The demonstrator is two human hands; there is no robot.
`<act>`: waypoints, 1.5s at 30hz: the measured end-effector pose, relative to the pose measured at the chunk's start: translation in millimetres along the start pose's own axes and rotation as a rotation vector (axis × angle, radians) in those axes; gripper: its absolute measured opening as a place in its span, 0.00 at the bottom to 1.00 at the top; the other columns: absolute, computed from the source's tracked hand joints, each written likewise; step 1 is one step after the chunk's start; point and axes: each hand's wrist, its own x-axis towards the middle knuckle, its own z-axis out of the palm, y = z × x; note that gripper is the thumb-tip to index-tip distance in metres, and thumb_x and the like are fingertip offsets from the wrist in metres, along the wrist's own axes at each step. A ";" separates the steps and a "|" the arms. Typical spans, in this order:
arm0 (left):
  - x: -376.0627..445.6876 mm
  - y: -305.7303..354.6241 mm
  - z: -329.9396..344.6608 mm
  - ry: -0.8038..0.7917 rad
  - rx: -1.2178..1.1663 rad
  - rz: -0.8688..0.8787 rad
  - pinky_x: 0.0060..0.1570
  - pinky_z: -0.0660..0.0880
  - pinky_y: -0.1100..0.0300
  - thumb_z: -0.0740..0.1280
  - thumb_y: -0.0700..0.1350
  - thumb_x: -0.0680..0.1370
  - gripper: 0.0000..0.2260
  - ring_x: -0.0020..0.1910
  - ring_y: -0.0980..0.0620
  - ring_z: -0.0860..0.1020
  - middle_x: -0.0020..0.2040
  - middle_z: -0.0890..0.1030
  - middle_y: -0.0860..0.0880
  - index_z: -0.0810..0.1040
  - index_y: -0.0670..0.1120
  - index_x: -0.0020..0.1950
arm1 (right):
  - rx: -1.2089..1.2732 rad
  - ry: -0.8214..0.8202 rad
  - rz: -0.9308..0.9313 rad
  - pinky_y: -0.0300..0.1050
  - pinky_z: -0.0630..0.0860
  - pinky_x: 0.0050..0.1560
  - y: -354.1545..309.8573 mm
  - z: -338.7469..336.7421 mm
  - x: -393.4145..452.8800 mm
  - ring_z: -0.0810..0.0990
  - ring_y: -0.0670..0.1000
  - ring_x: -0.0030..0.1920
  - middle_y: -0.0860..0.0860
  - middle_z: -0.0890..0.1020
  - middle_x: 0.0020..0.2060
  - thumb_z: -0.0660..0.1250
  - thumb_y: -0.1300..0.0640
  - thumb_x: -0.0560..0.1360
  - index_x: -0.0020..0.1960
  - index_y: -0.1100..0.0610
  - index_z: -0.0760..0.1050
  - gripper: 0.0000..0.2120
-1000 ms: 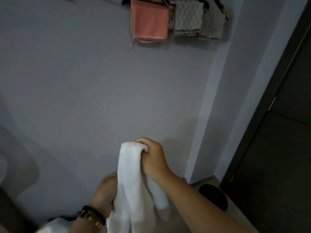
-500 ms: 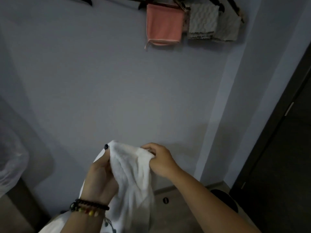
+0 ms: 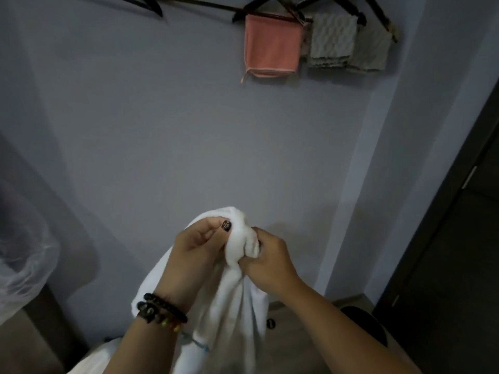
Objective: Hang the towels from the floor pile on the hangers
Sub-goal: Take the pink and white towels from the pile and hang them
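White towel (image 3: 229, 306) bunched at chest height, left hand (image 3: 197, 249) fingers pinching its top edge, right hand (image 3: 267, 260) fingers clenched on it, pink towel (image 3: 272, 44) and 2 grey towels (image 3: 332, 40) on hangers (image 3: 259, 4) above

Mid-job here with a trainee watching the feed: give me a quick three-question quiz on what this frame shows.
1. True or false: the white towel is already hung on a hanger.
2. How many towels hang on the rail at top? A) one B) three C) five
3. Fill in: the beaded bracelets are on the ___ wrist.

Key
1. False: the left hand and right hand both grip its bunched top edge, low in front of the wall.
2. B: a pink towel and two grey towels.
3. Left.
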 end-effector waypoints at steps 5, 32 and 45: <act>-7.1 -39.5 -28.9 0.316 0.211 -0.050 0.53 0.73 0.61 0.69 0.34 0.75 0.11 0.56 0.46 0.79 0.54 0.81 0.44 0.77 0.41 0.56 | 0.083 0.132 0.014 0.42 0.75 0.36 -1.5 -3.0 4.7 0.79 0.43 0.34 0.49 0.83 0.34 0.69 0.64 0.66 0.39 0.59 0.79 0.04; 1.8 -47.2 5.2 0.055 -0.678 -0.529 0.38 0.82 0.58 0.77 0.61 0.65 0.40 0.43 0.52 0.85 0.42 0.86 0.46 0.71 0.38 0.66 | -0.140 0.309 -0.214 0.38 0.65 0.65 23.1 -4.6 -20.3 0.69 0.44 0.64 0.37 0.69 0.61 0.68 0.57 0.73 0.61 0.40 0.68 0.21; 29.2 -33.0 -4.2 0.096 -0.827 -0.323 0.48 0.81 0.56 0.60 0.52 0.79 0.18 0.46 0.50 0.84 0.49 0.84 0.45 0.78 0.43 0.60 | 0.021 -0.006 -0.059 0.33 0.73 0.48 -10.1 -15.3 -23.7 0.79 0.38 0.48 0.40 0.81 0.46 0.63 0.57 0.77 0.53 0.41 0.76 0.11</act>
